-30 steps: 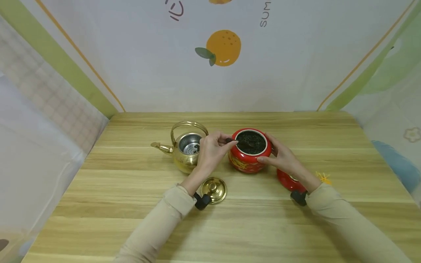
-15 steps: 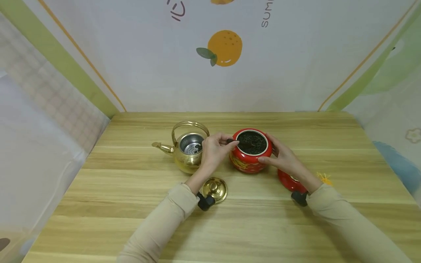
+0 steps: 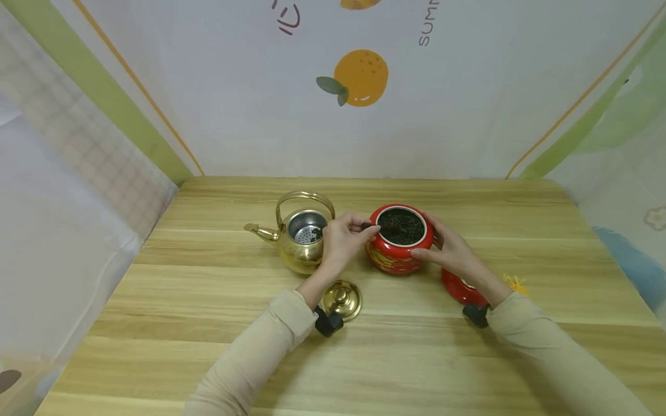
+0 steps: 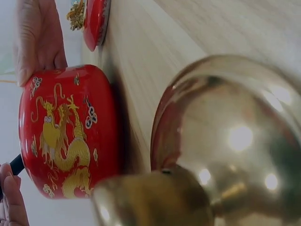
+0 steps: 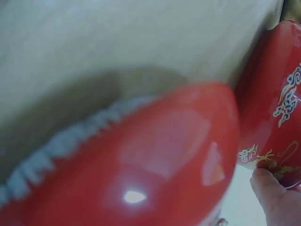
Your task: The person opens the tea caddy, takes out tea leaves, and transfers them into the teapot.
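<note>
In the head view my left hand (image 3: 340, 240) pinches the handle of a dark spoon (image 3: 370, 226), whose far end lies among dark tea leaves (image 3: 398, 216). The leaves fill a red jar (image 3: 396, 260) with a white inner rim. My right hand (image 3: 451, 249) grips the jar's right side, thumb at the front. A gold dragon decorates the jar (image 4: 70, 136) in the left wrist view. Left of the jar stands a gold teapot (image 3: 298, 257), uncovered. Its metal strainer (image 3: 304, 232) holds a few dark leaves. My left hand partly hides the teapot.
The gold teapot lid (image 3: 340, 299) lies knob up below my left wrist. A red lid (image 3: 459, 289) lies under my right wrist, partly hidden, with a yellow tassel (image 3: 515, 284) nearby. Wooden tabletop (image 3: 406, 358) surrounds everything; a printed cloth (image 3: 260, 115) hangs behind.
The head view has shifted slightly. The spoon's handle has moved slightly toward the jar's opening with my left hand. My right hand keeps its grip on the jar.
</note>
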A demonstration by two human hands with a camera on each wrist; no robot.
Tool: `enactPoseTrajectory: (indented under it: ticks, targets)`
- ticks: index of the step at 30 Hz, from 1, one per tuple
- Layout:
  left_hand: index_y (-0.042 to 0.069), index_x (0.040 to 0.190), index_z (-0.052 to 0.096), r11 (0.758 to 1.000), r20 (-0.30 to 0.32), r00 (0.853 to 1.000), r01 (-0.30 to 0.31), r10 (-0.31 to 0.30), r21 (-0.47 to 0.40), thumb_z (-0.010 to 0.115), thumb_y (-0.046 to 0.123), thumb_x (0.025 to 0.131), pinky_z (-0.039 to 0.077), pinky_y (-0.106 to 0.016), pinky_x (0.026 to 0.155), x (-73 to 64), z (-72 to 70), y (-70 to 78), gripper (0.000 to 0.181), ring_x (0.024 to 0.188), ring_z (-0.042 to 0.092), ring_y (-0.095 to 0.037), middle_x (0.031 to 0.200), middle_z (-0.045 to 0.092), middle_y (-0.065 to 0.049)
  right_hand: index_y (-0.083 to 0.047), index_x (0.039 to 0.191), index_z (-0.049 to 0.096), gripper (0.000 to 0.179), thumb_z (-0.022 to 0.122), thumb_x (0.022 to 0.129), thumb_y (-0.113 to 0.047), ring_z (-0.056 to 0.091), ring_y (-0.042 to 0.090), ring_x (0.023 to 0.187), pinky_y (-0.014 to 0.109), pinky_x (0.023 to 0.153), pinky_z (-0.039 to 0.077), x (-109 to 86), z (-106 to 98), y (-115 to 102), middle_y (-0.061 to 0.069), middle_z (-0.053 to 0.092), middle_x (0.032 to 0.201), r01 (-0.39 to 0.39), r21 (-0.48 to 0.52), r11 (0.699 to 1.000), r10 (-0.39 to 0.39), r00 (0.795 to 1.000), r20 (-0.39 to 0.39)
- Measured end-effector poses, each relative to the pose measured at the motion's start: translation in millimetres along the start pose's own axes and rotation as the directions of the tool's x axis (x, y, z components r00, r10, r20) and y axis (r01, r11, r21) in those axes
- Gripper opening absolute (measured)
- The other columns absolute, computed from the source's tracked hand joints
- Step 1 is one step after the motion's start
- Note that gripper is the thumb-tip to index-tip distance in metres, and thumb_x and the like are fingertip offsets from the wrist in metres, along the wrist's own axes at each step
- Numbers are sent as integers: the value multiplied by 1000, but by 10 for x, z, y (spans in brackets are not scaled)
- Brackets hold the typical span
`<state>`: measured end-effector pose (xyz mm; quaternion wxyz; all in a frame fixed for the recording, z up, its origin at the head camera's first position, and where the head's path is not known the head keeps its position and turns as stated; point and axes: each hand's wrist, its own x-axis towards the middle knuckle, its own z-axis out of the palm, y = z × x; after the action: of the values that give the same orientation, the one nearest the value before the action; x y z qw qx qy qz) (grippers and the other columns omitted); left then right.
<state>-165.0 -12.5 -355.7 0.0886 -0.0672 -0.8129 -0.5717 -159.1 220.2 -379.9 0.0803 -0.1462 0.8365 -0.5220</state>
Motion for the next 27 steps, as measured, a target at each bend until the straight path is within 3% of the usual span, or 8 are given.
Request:
enactPoseTrajectory:
  ticks: [8, 17, 23, 27]
  targets:
    - [-2, 90, 71, 998, 18, 1000, 18, -17, -66, 78, 11, 77, 54, -17, 54, -13, 80, 13, 20, 68, 71, -23, 77, 71, -16, 3, 149, 11, 87, 69, 86, -14, 20, 38, 141, 49, 112, 25, 26, 27, 15, 21, 15, 155, -6, 6, 1000, 6, 1000, 3]
    - [0, 90, 71, 997, 4, 999, 35, -34, -74, 77, 13, 78, 55, -19, 53, -19, 97, -26, 19, 65, 70, -19, 76, 72, -14, 3, 149, 11, 87, 70, 86, -13, 20, 37, 141, 49, 113, 24, 24, 17, 11, 21, 16, 155, 1, 9, 1000, -1, 1000, -7]
    - [-2, 90, 70, 980, 8, 996, 87, -87, -177, 77, 10, 78, 55, -20, 53, -54, 102, -37, 18, 62, 69, -14, 76, 71, -16, 4, 148, 11, 87, 69, 86, -13, 19, 37, 141, 49, 113, 24, 21, 17, 6, 21, 15, 155, -9, 9, 1000, 9, 1000, -1]
    - [-3, 90, 69, 976, -3, 997, 76, -79, -202, 76, 9, 78, 55, -19, 53, -76, 100, -37, 18, 61, 69, -13, 77, 71, -17, 4, 148, 11, 87, 70, 86, -12, 19, 38, 141, 49, 113, 24, 14, 11, 5, 21, 15, 155, -5, 20, 1000, 6, 1000, -8]
